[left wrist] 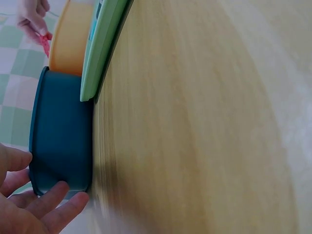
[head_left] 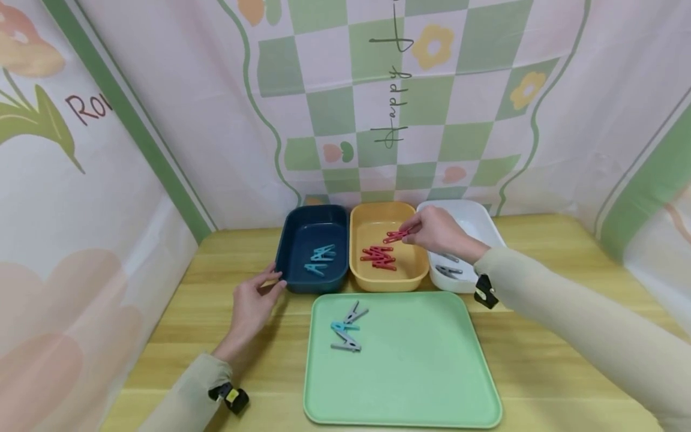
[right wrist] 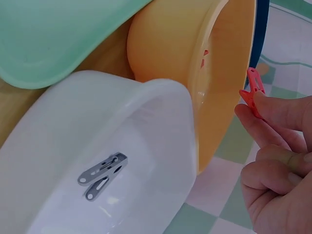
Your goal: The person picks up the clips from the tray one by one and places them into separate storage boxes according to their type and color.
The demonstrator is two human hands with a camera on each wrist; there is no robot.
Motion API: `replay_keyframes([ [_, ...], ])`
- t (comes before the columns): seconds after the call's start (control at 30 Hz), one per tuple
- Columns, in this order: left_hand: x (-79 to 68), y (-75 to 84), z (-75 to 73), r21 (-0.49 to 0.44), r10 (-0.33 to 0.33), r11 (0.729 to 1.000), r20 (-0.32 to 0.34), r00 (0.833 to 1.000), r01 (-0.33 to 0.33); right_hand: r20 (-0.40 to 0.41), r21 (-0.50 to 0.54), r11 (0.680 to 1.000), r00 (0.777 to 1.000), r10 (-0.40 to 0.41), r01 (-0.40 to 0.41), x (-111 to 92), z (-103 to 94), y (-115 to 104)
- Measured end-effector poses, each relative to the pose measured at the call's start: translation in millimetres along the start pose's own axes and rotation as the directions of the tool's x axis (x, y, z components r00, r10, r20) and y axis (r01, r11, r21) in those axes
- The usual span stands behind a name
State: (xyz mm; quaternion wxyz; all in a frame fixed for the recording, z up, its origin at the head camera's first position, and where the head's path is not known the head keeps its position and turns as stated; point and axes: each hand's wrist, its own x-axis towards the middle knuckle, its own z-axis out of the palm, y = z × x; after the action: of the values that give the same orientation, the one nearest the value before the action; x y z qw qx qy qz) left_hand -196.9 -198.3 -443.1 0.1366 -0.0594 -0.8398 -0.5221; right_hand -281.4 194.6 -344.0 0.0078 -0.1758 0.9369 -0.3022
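Observation:
My right hand [head_left: 434,230] pinches a red clothespin [right wrist: 252,95] between thumb and fingertips, above the yellow bin [head_left: 372,279]. Inside that bin lie several more red clothespins [head_left: 378,257]. At the near left corner of the dark blue bin [left wrist: 62,131], my left hand [head_left: 254,306] rests its fingers against the outer wall, thumb at the rim, without gripping. Blue clothespins [head_left: 321,258] lie in the blue bin. The white bin [right wrist: 109,92] at the right holds grey clothespins [right wrist: 103,176], partly hidden by my right arm in the head view.
A green tray [head_left: 405,366] lies in front of the bins, with two grey clothespins [head_left: 347,342] and a light blue clothespin [head_left: 344,326] at its upper left. Behind the bins hangs a checked cloth [head_left: 372,108]. All stands on a wooden table [head_left: 259,384].

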Motion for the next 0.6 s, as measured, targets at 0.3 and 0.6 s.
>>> replay_keyframes([
  [0.3, -1.6, -1.1, -0.4, -0.003, -0.008, 1.000, 0.003, 1.000, 0.008, 0.015, -0.078, 0.997, 1.000, 0.025, -0.023, 15.7, 9.5, 0.1],
  [0.6, -0.8, 0.4, -0.1, 0.000, 0.013, 1.000, -0.002, 1.000, -0.013, 0.033, -0.124, 0.991, 0.997, 0.064, -0.059, 33.4, 17.7, -0.7],
])
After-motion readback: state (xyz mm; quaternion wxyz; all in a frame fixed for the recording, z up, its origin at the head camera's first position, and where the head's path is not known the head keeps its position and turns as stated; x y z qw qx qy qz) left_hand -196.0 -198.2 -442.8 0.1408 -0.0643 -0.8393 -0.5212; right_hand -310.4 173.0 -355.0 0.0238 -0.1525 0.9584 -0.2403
